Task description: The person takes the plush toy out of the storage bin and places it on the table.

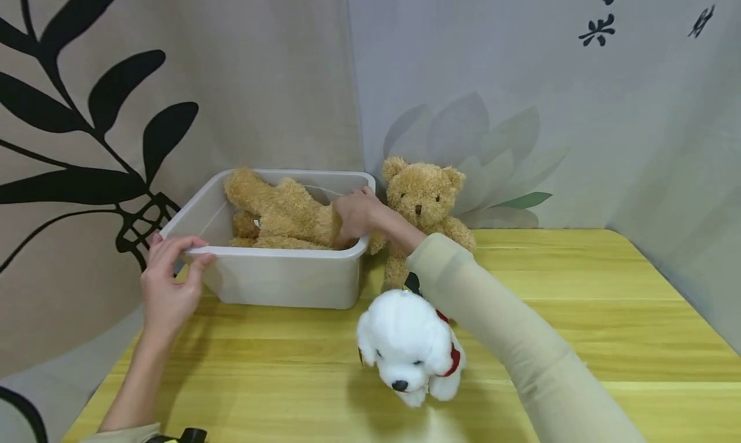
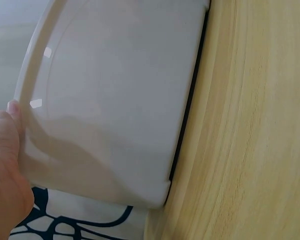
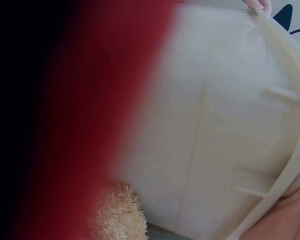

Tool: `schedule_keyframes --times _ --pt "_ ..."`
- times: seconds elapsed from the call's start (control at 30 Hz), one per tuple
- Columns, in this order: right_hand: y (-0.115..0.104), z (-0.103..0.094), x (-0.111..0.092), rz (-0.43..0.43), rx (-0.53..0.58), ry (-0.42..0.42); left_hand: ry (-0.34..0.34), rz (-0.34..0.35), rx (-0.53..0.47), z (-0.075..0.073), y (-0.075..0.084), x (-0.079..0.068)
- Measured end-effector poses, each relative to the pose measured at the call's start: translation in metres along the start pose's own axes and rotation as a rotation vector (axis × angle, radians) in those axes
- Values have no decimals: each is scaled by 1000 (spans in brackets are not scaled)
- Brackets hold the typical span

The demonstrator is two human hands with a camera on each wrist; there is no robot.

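Note:
A brown teddy bear (image 1: 283, 208) lies on its side in a light grey plastic bin (image 1: 283, 276), seen in the head view. My right hand (image 1: 356, 215) reaches over the bin's right rim and grips the right end of this bear; its fingertips are hidden. At the front left corner, my left hand (image 1: 173, 282) pinches the rim between thumb and fingers. The left wrist view shows that hand (image 2: 7, 165) beside the bin's pale outer wall (image 2: 115, 100). Part of my right hand (image 3: 285, 217) shows past the rim in the right wrist view.
Another teddy bear (image 1: 422, 195) sits right of the bin, partly behind my right arm. A white plush dog (image 1: 405, 343) with a red band stands in front on the wooden table (image 1: 608, 327). Printed curtains (image 1: 260, 76) hang behind. Blurred red covers much of the right wrist view.

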State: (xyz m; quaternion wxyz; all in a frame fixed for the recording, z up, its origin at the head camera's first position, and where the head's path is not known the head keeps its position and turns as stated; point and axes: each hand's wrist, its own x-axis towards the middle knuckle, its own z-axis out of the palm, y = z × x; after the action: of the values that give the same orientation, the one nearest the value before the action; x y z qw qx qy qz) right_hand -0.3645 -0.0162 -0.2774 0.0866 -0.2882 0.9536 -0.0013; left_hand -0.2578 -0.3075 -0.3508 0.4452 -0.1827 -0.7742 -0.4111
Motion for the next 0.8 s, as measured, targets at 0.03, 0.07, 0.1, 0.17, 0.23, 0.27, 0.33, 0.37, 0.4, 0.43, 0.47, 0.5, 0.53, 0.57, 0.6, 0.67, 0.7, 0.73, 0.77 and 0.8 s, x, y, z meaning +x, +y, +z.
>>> schedule_keyframes --times 0.03,0.07,0.1,0.17,0.23,0.27,0.33,0.37,0.4,0.43,0.47,0.5,0.53,0.57,0.6,0.67,0.7,0.73,0.77,0.8 --pt "0 0 0 4 -24 1 -3 0 -3 0 1 1" --pt "0 0 0 11 -48 -1 -7 -2 -4 0 1 1" --pt "0 0 0 13 -64 -6 -11 -4 -3 1 1 1" --pt "0 0 1 11 -76 -12 -10 -6 -1 1 1 1" --pt "0 0 2 1 -58 -14 -3 -6 3 2 -1 1" --pt "0 -1 3 -7 -39 -12 0 -7 6 1 -2 0" --pt "0 -1 4 -19 -6 0 7 -9 11 1 -4 0" --pt "0 -1 4 -20 7 8 8 -10 10 0 -6 0" --pt "-1 -2 4 -18 14 12 8 -10 10 0 -7 0" --pt "-1 -2 4 -14 19 17 8 -10 10 -1 -9 0" --pt "-1 -2 5 -10 19 22 9 -9 11 -1 -10 -1" --pt "-1 -2 5 -5 11 24 9 -8 10 -1 -11 -1" --pt "-2 -2 5 1 3 25 9 -7 11 -1 -12 -2" --pt "-2 -2 6 8 -6 23 11 -5 11 -1 -12 -2" --pt "-2 -2 6 18 -16 18 11 -4 12 -1 -13 -3" --pt "-3 -1 7 38 -44 9 7 -8 14 -1 -13 -3" --pt "-3 -1 7 49 -51 5 7 -8 16 -1 -12 -2" --pt "-3 0 7 56 -51 6 7 -9 18 -1 -12 -2" --pt "-3 0 7 61 -48 9 8 -10 19 0 -12 -2" --pt "-3 0 7 63 -33 18 6 -11 18 0 -11 -1"
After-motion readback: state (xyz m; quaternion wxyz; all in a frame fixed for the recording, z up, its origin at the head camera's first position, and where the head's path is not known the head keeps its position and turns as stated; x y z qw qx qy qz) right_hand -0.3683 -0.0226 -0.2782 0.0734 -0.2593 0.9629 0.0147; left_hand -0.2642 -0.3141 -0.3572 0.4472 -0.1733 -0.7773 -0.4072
